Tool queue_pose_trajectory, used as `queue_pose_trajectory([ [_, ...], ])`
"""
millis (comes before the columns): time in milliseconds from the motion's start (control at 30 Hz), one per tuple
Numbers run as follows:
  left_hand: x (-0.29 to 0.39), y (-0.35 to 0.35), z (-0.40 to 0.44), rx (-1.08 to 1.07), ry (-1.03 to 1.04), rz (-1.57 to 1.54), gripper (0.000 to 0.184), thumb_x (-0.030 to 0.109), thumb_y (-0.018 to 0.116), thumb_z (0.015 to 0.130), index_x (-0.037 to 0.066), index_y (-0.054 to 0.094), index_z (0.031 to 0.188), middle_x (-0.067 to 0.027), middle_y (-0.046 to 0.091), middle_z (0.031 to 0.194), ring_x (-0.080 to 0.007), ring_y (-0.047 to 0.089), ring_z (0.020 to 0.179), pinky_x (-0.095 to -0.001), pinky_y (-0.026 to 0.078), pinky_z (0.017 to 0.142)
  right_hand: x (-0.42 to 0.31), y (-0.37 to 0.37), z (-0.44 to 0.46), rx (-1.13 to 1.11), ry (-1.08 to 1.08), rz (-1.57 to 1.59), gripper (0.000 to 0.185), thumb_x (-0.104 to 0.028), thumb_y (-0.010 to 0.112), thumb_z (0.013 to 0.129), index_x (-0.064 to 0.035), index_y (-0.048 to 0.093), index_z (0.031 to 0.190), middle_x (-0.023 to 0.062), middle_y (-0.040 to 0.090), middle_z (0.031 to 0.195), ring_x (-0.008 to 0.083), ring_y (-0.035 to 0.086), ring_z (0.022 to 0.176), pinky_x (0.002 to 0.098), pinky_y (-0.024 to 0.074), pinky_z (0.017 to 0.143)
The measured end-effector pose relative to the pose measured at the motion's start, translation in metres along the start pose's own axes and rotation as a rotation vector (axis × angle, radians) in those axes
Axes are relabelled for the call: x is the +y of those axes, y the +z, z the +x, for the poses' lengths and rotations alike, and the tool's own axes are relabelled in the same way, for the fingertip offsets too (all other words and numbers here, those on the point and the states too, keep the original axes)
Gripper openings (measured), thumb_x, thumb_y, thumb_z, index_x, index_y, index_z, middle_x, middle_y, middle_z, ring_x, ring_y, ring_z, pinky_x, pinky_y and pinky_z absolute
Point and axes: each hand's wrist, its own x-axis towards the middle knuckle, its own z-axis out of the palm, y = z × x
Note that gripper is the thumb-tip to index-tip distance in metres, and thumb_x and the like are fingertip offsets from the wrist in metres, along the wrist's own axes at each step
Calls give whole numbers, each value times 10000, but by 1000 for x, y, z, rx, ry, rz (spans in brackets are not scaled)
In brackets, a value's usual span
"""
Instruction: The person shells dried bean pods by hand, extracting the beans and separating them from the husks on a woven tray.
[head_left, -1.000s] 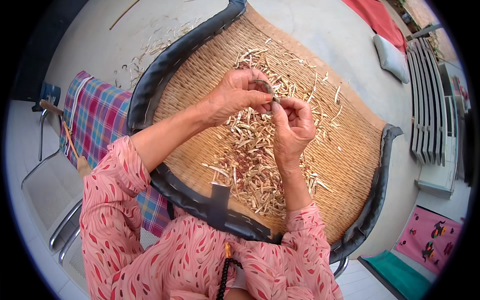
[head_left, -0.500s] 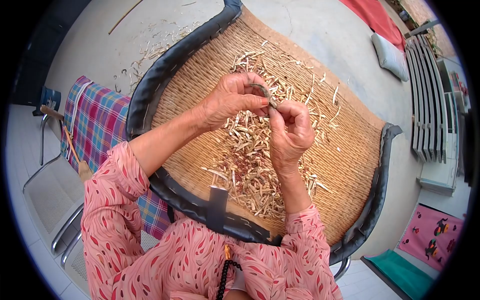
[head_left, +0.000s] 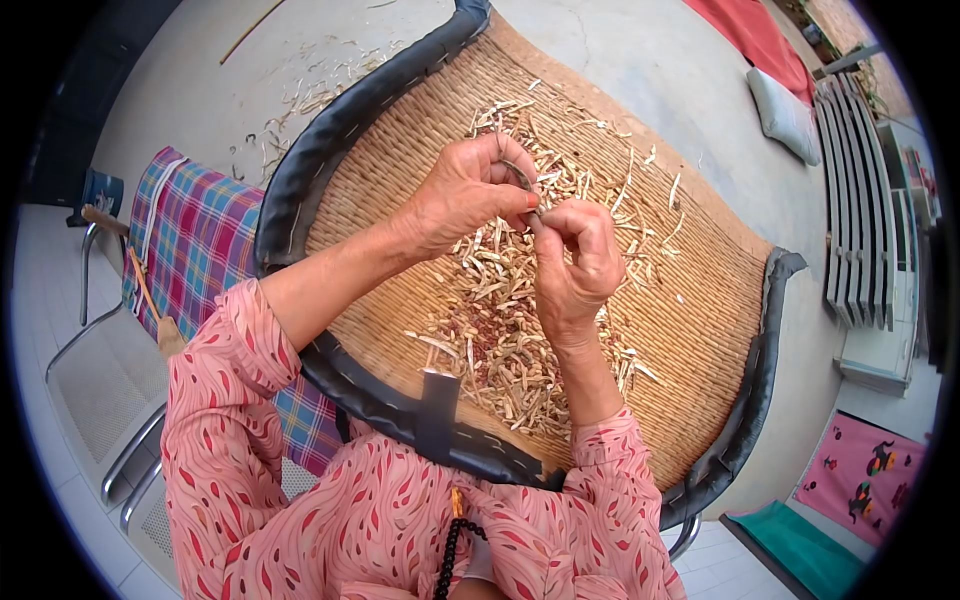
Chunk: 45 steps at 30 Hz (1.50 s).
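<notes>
My left hand [head_left: 472,193] pinches a thin, dark bean pod [head_left: 519,176] between thumb and fingers. Its lower end meets the closed fingertips of my right hand [head_left: 580,262], so both hands grip the same pod. The part between the fingertips is mostly covered. Below the hands, dry pale pods [head_left: 515,385] and empty husks are heaped with small reddish beans [head_left: 488,342] among them. The heap lies on a large woven winnowing basket [head_left: 690,330] with a black stitched rim, which reaches up to my body.
A plaid cloth [head_left: 205,225] hangs over a metal chair [head_left: 110,385] at left. Loose husks [head_left: 315,95] litter the floor beyond the basket. A pale cushion [head_left: 783,115] and stacked grey slatted panels [head_left: 855,200] stand at right, above a pink cloth [head_left: 865,465] and a green one [head_left: 800,545].
Both hands stay joined on the pod. My right fingertips have shifted slightly left, and less of the pod shows between the hands.
</notes>
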Motion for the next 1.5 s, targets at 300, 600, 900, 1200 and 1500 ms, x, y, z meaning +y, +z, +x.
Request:
queue_pose_trajectory([
  [300,0,-3,1,16,-35,8,162,-18,613,783,-4,527,920,-86,610,840,-124,607,670,-236,530,587,0,2,-5,-14,466,502,117,71,625,776,-2,536,795,26,561,797,53,533,648,190,454,533],
  [600,70,-113,23,528,498,-846,259,153,451,930,-97,461,993,-245,577,972,-248,607,843,-314,538,738,48,1,5,45,644,381,79,-24,561,862,40,560,910,54,588,734,81,554,558,199,490,492],
  [900,33,-51,-3,450,113,-392,338,214,444,944,-102,471,1061,-238,570,1026,-214,613,814,-283,549,685,86,46,-1,-382,40,-634,207,103,472,762,-61,588,811,75,489,685,187,519,630,319,446,481],
  [1200,36,-46,-11,309,120,-170,168,116,522,898,-13,553,1001,-106,643,896,-109,614,742,-205,516,642,85,26,0,-499,-296,-888,72,6,598,731,-65,598,746,54,522,718,165,525,629,282,443,465],
  [1500,-1,-22,-2,-71,-250,338,156,171,632,817,37,606,894,-39,628,799,-118,599,713,-260,485,648,35,-11,9,-235,915,688,46,-63,612,852,-26,601,877,-1,598,687,68,557,565,169,438,499],
])
